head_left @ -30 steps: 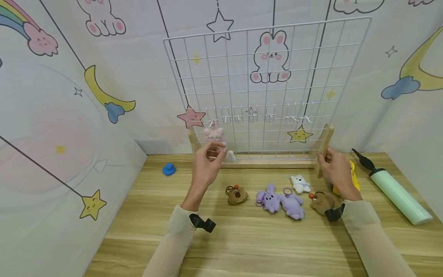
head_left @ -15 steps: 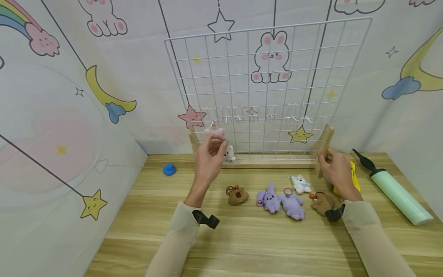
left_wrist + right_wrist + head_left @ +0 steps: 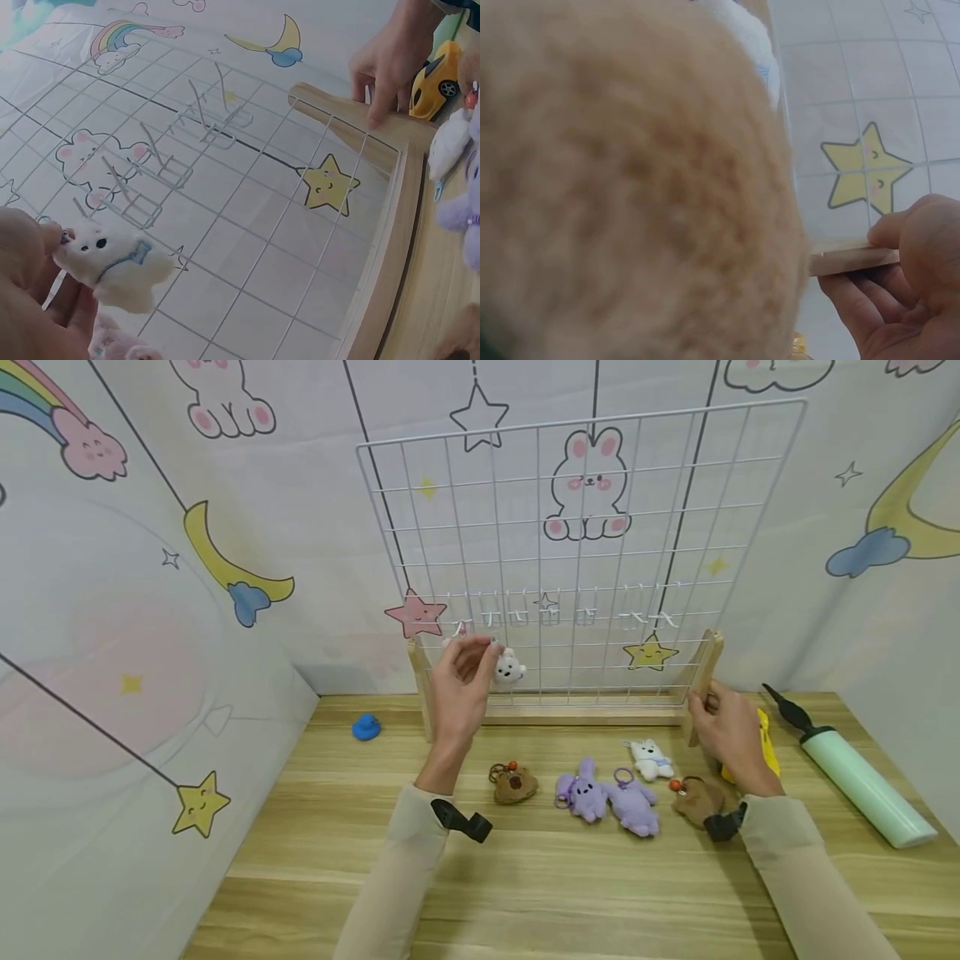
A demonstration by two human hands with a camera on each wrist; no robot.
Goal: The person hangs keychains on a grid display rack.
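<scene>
Left hand [image 3: 461, 693] pinching a white bear [image 3: 510, 670] by its ring [image 3: 45, 220], before the left side of the wire rack [image 3: 585, 715], right hand [image 3: 726, 731] with fingers curled round the rack's right leg [image 3: 706, 664]

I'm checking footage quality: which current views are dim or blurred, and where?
Head: brightly lit, the blue rubber duck distinct; left wrist: dimmer, the held white plush keychain clear; right wrist: a close brown plush keychain badly blurred, the right hand sharper.
</scene>
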